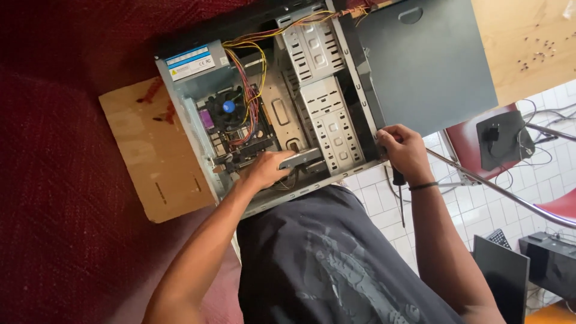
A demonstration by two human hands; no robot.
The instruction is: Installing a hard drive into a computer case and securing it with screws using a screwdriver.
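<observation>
Left hand (264,170): I see it inside the open computer case (270,114), fingers closed around a flat grey metal drive (300,159), which lies at the case's lower edge, at 6 o'clock of the motherboard area. The drive points toward 3 o'clock, its far end just beside the perforated drive cage (333,126).

Right hand (405,150): I see it clasped over the case's front edge at 3 o'clock from the left hand. It also holds a screwdriver (399,192), whose black handle and thin shaft hang down toward 6 o'clock, below the palm. A dark band sits on that wrist.

Case interior: the motherboard (240,129) lies at 11 o'clock of the left hand, with a round cooler fan (228,108) carrying a blue centre. A bundle of yellow, red and black wires (255,72) runs from the power supply (195,66) at the upper left, across to the drive bays at 12 o'clock.

Surroundings: the case rests on its side on a dark red fabric surface, with a sheet of cardboard (150,150) under its 9 o'clock end. A grey side panel (426,66) lies at 2 o'clock, touching the case's front. Small screws (537,51) are scattered on the wooden desk (528,60) at the upper right.
</observation>
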